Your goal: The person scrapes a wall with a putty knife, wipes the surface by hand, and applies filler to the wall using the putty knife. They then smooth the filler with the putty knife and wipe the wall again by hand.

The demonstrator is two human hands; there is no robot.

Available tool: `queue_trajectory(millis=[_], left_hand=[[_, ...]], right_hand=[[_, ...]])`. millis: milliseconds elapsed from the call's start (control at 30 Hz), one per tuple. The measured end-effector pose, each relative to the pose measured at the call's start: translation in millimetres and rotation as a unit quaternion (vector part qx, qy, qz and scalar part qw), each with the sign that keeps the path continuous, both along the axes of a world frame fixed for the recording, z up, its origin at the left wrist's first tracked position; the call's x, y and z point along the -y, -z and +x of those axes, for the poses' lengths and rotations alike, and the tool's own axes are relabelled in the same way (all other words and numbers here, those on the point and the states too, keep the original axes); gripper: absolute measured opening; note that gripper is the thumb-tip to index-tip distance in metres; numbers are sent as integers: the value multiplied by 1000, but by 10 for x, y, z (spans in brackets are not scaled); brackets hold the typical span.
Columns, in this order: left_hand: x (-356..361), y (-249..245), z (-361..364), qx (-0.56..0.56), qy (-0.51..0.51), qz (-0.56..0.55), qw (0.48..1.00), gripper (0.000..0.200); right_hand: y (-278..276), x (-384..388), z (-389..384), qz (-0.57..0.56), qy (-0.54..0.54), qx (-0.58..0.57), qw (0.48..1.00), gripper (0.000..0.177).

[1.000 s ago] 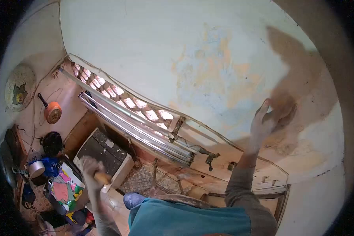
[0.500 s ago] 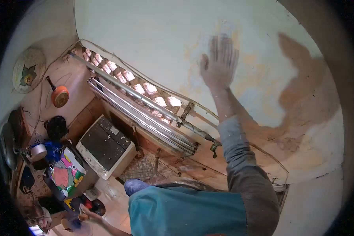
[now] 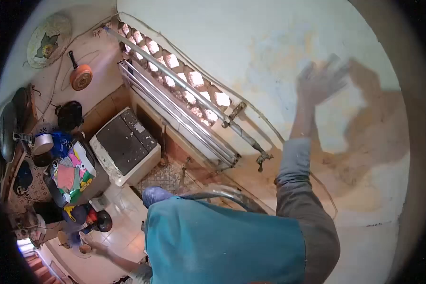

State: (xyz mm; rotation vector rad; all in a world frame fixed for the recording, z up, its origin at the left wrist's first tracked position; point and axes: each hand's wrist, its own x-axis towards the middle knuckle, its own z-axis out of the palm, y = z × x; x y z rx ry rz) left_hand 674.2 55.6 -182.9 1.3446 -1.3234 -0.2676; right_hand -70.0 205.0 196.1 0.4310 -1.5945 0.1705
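My right hand (image 3: 319, 84) lies flat against or very close to the pale wall (image 3: 279, 28), fingers stretched out and blurred by motion. Around it the wall shows orange and whitish blotches (image 3: 274, 59), and a shadow of the arm falls to its right. Low on the left, my left hand (image 3: 95, 247) is curled at a small brown round thing whose kind I cannot make out. A tan oval piece (image 3: 63, 239) is beside that hand. A teal garment (image 3: 222, 246) covers my torso.
Below the lattice opening runs a metal pipe (image 3: 175, 75) with a tap (image 3: 262, 161). A dark-topped white appliance (image 3: 124, 144) stands on the floor. An orange pan (image 3: 81, 77) and a woven disc (image 3: 48, 41) hang on the wall. A colourful bag (image 3: 73, 173) lies at left.
My right hand has swept right and slightly down across the wall, its fingers now tilted rightward. My left hand appears a little further left. The view has shifted.
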Motion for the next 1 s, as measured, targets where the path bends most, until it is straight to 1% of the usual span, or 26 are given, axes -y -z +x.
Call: queue_trajectory(millis=[100, 167, 200, 233, 267, 300, 333, 367, 400, 433, 467, 500, 533, 567, 600, 633, 700, 733, 767, 800, 833, 867, 900, 933, 967, 1000], left_hand=[[60, -131, -177, -42, 12, 18, 999, 30], [94, -251, -297, -69, 15, 36, 997, 30], [103, -316, -338, -84, 11, 45, 995, 30], [104, -381, -361, -101, 3, 52, 994, 30], [63, -472, -366, -74, 57, 50, 994, 30], [38, -364, -254, -78, 76, 57, 992, 31], [-51, -527, -365, -83, 65, 61, 993, 32], [-119, -691, -490, -88, 54, 63, 993, 33], [-123, -542, -343, -88, 47, 59, 993, 33], [-135, -270, -110, -67, 41, 86, 993, 24], [-124, -298, -86, -45, 39, 114, 992, 36], [-124, -308, -112, -42, 43, 112, 992, 36], [-174, -689, -450, -70, 64, 98, 991, 19], [-213, -1020, -783, -97, 86, 87, 988, 24], [-207, -1217, -1043, -132, 115, 125, 977, 16], [-205, -1475, -1356, -142, 163, 107, 970, 23], [-198, -1815, -1824, -137, 271, 83, 949, 39], [-207, -1914, -1982, -121, 329, 76, 933, 46], [-273, -2054, -2179, -100, 353, 74, 927, 50], [-362, -2258, -2424, -62, 379, 36, 923, 48], [-444, -2459, -2586, 109, 351, 27, 929, 49], [-551, -2701, -2770, 169, 368, 9, 914, 51], [-598, -2716, -2927, 132, 430, -22, 893, 53], [-682, -2798, -3068, 155, 457, -48, 875, 51], [-761, -2822, -3230, 174, 472, -70, 862, 47], [-829, -2753, -3413, 153, 491, -77, 854, 43]], right_hand=[[508, 229, 11, 211, -91, 114, 967, 56], [841, 267, 113, 375, -184, 151, 896, 45], [1031, 217, 169, 379, -184, 157, 893, 45], [1221, 177, 222, 442, -223, 209, 843, 38], [1346, 166, 307, 501, -263, 256, 784, 32], [1445, 91, 412, 477, -288, 335, 760, 25], [1420, 25, 683, 403, -324, 397, 758, 24], [1484, -49, 788, 375, -346, 407, 758, 25], [1544, -116, 866, 345, -366, 416, 757, 27], [1520, -167, 1047, 344, -371, 414, 756, 27], [1411, -230, 1291, 314, -396, 462, 729, 29], [1280, -285, 1525, 280, -416, 509, 700, 32], [1140, -304, 1761, 269, -440, 552, 655, 36], [1002, -297, 1990, 255, -462, 594, 607, 40], [888, -284, 2186, 269, -485, 594, 583, 46], [803, -256, 2346, 283, -507, 593, 558, 53], [724, -186, 2562, 302, -598, 576, 468, 70], [716, -150, 2679, 298, -597, 578, 469, 70], [719, -121, 2803, 267, -646, 542, 466, 73], [720, -107, 2886, 235, -692, 503, 462, 76], [714, -101, 2912, 232, -691, 504, 463, 76], [705, -91, 2916, 199, -714, 494, 453, 76], [708, -82, 2924, 167, -737, 482, 443, 76], [787, -80, 2927, 89, -766, 503, 391, 57], [774, -132, 2897, 89, -765, 503, 393, 57], [746, -218, 2838, 47, -777, 505, 373, 44]])
